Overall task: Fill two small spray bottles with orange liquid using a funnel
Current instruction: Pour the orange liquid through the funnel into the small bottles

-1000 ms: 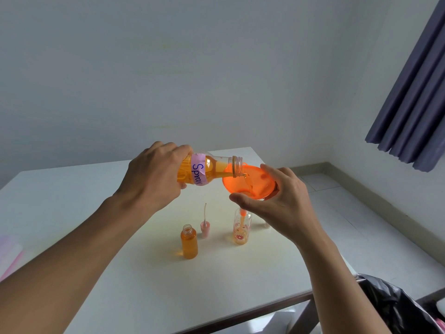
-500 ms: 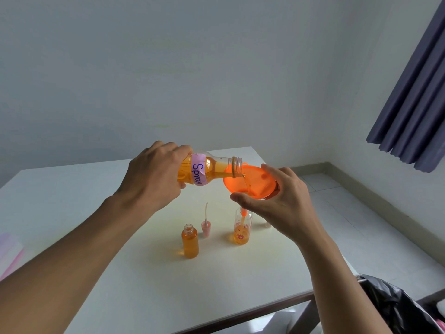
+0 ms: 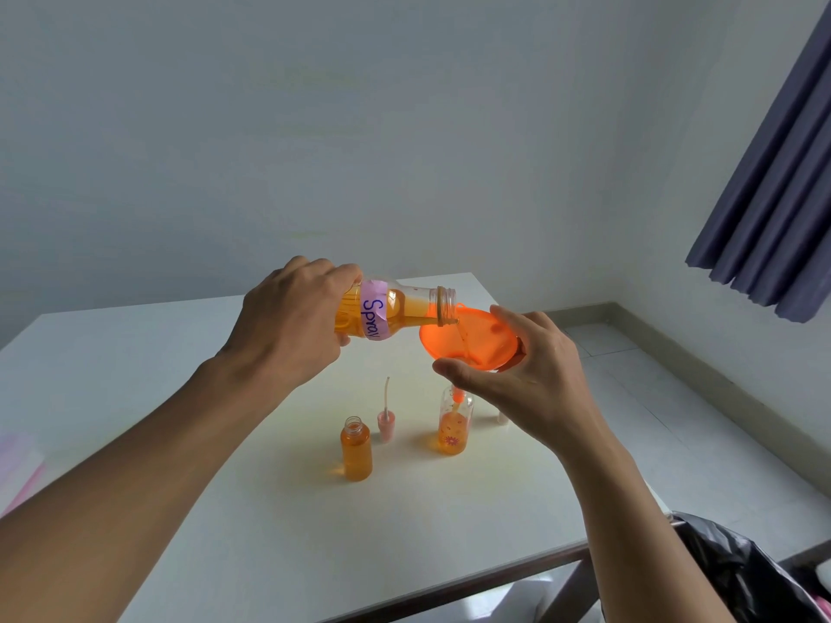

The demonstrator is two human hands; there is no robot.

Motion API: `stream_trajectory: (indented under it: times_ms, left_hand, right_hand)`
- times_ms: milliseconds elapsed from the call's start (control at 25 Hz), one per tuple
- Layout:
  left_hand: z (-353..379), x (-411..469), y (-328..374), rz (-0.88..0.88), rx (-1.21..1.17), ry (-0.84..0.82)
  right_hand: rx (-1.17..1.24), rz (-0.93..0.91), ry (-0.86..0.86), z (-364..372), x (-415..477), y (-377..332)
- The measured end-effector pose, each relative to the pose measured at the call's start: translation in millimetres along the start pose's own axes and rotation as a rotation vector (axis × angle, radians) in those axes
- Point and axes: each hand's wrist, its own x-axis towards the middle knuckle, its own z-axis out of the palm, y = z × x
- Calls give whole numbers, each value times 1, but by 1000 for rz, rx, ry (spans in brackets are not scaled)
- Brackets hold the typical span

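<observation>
**White tabletop: source bottle tipped over funnel**

White tabletop (image 3: 135, 353) set against a plain pale wall, with a dark blue curtain (image 3: 773, 195) at upper right and a black plastic bag (image 3: 742, 577) on the floor at lower right.

Left hand (image 3: 292, 321): fingers wrapped round the body of the large clear bottle (image 3: 404, 310), which carries a purple label with handwriting. The bottle is tipped nearly horizontal, uncapped, with its mouth over the funnel bowl. A thin stream of orange liquid runs from the mouth into the bowl.

Right hand (image 3: 530, 379): thumb and fingers curled round the rim of the orange funnel (image 3: 472, 339), holding it above the tabletop. The funnel spout sits in the neck of the flower-printed spray bottle (image 3: 454, 431), which stands upright and is roughly half full of orange liquid.

Second spray bottle (image 3: 356, 451): upright, uncapped, to the left of the first and apart from it, filled to about the shoulder.

A pink pump head (image 3: 386, 424) with its dip tube pointing up stands between the two small bottles. A small pale part (image 3: 502, 418) shows behind the right hand; I cannot tell what it is. A pink object (image 3: 18, 469) lies at the far left edge, blurred.
</observation>
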Motion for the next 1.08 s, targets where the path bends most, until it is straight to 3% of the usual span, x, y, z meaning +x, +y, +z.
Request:
stream_trajectory:
  times_ms: [1080]
  left_hand:
    - [-5,2,-1,4,13,22]
  right_hand:
    - [-9,9,0,-1,0,1]
